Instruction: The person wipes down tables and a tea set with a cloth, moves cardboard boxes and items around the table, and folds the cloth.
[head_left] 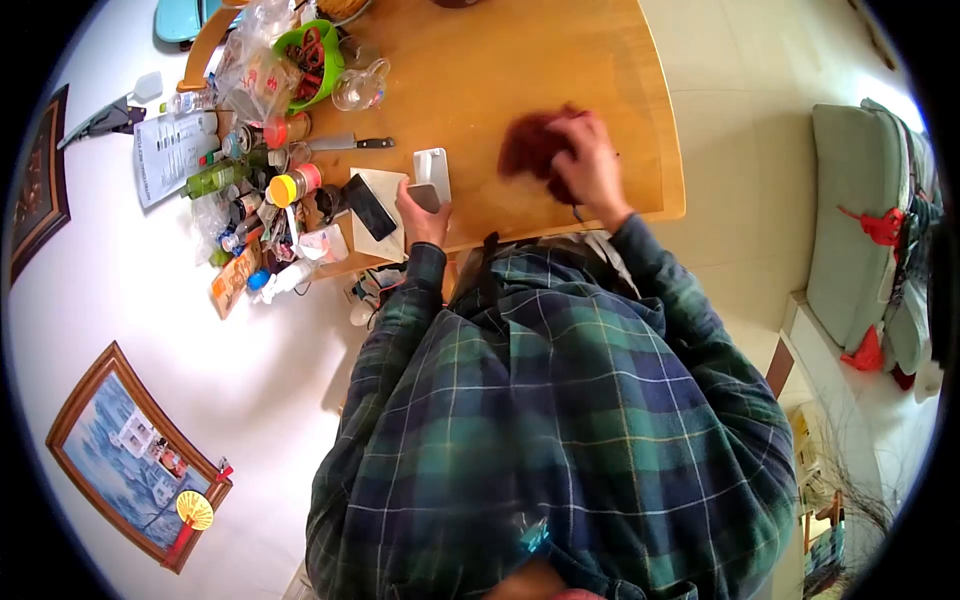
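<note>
Dark red cloth [525, 148]; orange-brown table [480, 60]; green-navy plaid shirt [560, 400]; lime-green basket [332, 72].

Wears a loose plaid shirt [550, 400], checked in dark green and deep navy, crossed by thin white and faint yellowish lines. Repeats the pattern along the left sleeve [385, 325] and right sleeve [690, 310], both long and creased. Shows a small, blurred teal patch [535, 535] near the neck.
</note>
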